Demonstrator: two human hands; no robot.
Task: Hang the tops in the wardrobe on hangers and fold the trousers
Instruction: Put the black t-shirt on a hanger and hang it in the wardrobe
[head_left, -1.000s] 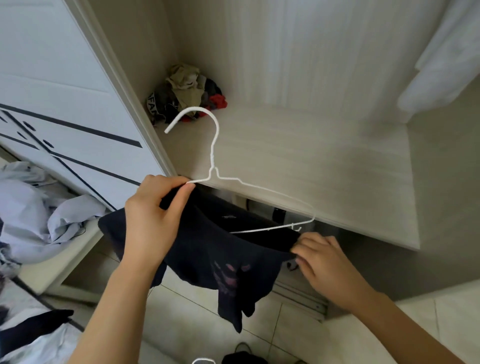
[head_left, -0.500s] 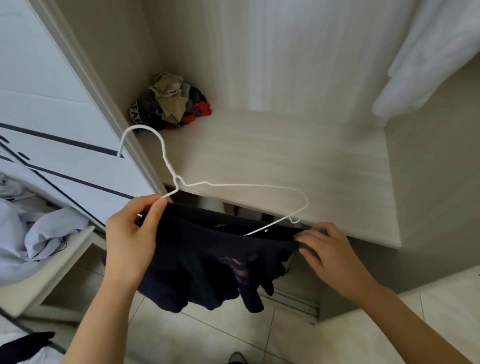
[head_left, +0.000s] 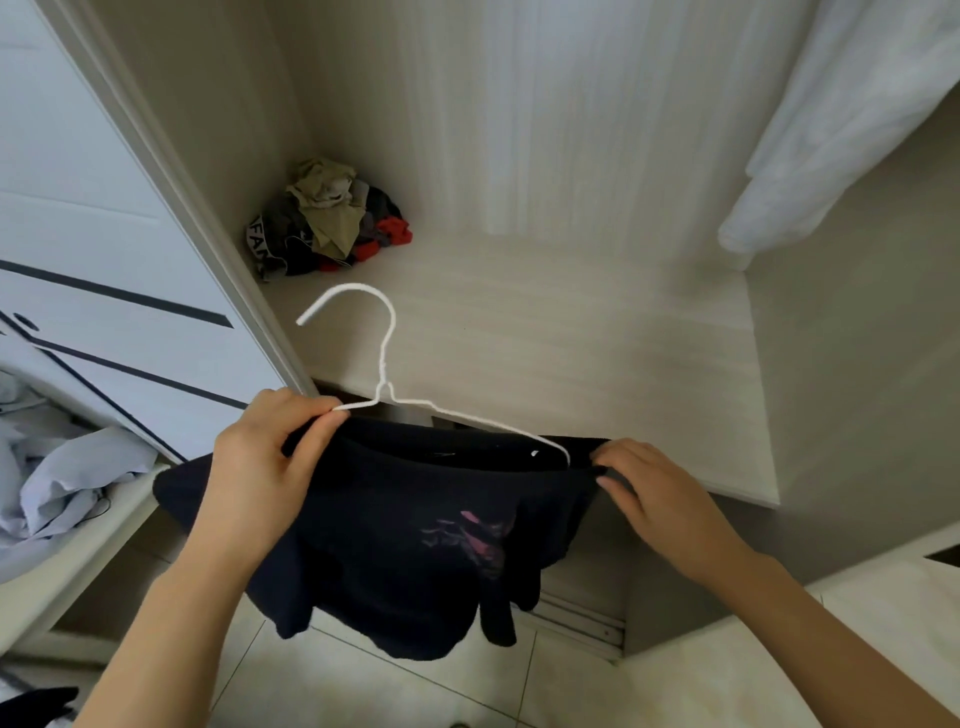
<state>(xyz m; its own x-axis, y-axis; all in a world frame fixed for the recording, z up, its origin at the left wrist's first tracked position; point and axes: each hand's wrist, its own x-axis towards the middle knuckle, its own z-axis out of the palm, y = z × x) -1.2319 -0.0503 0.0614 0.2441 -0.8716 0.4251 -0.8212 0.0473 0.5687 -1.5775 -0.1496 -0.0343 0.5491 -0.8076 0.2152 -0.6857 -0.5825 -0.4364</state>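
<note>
The open wardrobe has a pale shelf (head_left: 571, 338). A heap of crumpled clothes (head_left: 332, 218) sits in its back left corner. A white garment (head_left: 831, 130) hangs at the top right. In front of the shelf, the left hand (head_left: 260, 478) pinches the white wire hanger (head_left: 387, 358) and one shoulder of the dark top (head_left: 405, 545). The right hand (head_left: 660, 493) pinches the other shoulder with bent fingers. The hanger's right end goes into the neck hole.

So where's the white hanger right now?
Middle of the head view: the white hanger is pinched at one end by the left hand, its other end tucked into the dark top, hook up in front of the wardrobe shelf.
</note>
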